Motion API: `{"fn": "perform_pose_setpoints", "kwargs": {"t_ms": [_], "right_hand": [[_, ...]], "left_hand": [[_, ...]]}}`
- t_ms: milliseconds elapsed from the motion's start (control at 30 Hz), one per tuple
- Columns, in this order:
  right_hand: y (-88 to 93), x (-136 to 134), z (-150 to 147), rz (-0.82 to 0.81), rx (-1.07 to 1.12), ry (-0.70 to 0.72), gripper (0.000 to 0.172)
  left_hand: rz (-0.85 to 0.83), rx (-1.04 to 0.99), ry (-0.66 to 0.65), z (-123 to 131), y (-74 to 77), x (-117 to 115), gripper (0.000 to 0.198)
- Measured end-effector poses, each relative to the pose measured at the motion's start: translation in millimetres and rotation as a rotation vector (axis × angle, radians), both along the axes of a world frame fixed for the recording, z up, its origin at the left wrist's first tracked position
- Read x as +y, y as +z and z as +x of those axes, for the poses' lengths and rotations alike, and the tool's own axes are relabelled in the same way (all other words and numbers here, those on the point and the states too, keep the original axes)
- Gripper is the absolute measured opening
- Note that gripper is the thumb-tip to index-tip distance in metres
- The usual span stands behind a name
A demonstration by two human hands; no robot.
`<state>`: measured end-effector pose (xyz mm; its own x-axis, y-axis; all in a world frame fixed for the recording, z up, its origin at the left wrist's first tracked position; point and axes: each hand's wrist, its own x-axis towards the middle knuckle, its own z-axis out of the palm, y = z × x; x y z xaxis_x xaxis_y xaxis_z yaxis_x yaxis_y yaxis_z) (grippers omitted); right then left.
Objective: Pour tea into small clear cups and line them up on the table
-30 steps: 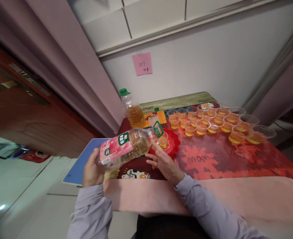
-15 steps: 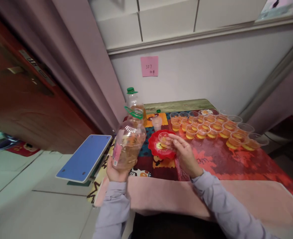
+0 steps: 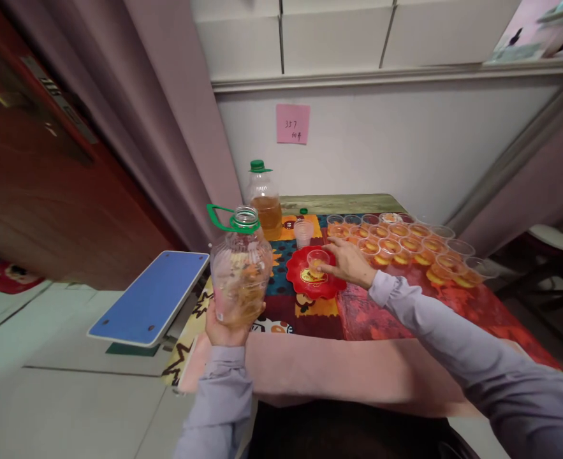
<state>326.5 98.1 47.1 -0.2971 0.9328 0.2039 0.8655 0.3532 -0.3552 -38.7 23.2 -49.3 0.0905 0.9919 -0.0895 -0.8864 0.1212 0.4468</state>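
My left hand (image 3: 231, 328) supports a big clear plastic jug (image 3: 240, 274) from below, its palm and fingers wrapped round the base. The jug stands nearly upright, uncapped, with a green handle ring at its neck and pale amber liquid inside. Over a red scalloped plate (image 3: 294, 284), my right hand (image 3: 350, 260) grips the right side of a small clear plastic cup (image 3: 317, 261), thumb on the near side and fingers on the far side. Some amber liquid shows in that cup, which appears to rest on the plate.
Behind the jug stands a second jug (image 3: 268, 213) with a green cap. A stack of clear cups (image 3: 303, 233) and a loose green cap (image 3: 303, 211) are behind the plate. Several filled cups (image 3: 410, 245) crowd the table's right side. A blue board (image 3: 152, 296) lies left.
The jug in my left hand has gone from tilted to nearly upright. My right hand has moved up, its fingers now spread round the cup on the plate.
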Motion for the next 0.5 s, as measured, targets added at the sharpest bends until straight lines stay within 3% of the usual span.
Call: {"fn": "perform_pose_setpoints", "kwargs": {"t_ms": [167,333,500], "right_hand": [[1.3,10.3,-9.2,-0.092,-0.166,-0.052,0.080],[0.3,17.6,-14.8,-0.093,-0.159,-0.025,0.075],[-4.3,17.5,-20.3,-0.034,-0.093,-0.008,0.065]], "left_hand": [[0.059,-0.112,-0.070,-7.3,-14.7,3.6,0.067],[0.182,-0.115,-0.106,-9.3,-19.9,4.4,0.069],[0.297,-0.132,-0.187,-10.1,-15.1,8.9,0.067]]}}
